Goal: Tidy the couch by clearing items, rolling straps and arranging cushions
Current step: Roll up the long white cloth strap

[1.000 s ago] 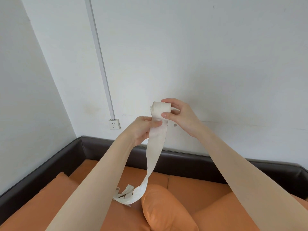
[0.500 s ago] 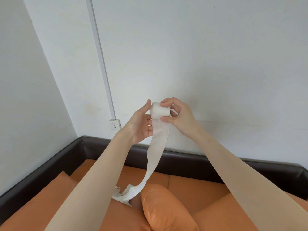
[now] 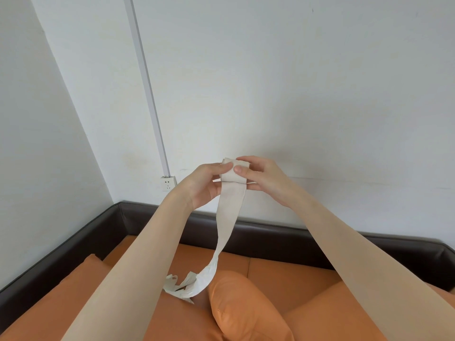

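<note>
White wall fills the upper frame behind 2 raised hands at centre. Left hand (image 3: 205, 184) and right hand (image 3: 262, 179) both pinch the rolled strap (image 3: 234, 172), its roll axis running left-right between them, about equally near each. Its loose tail hangs straight down, apparently reaching the orange couch (image 3: 295, 279) beside a cushion (image 3: 243, 308).

Left forearm (image 3: 128, 279) hides the strap (image 3: 230, 217) end.
</note>
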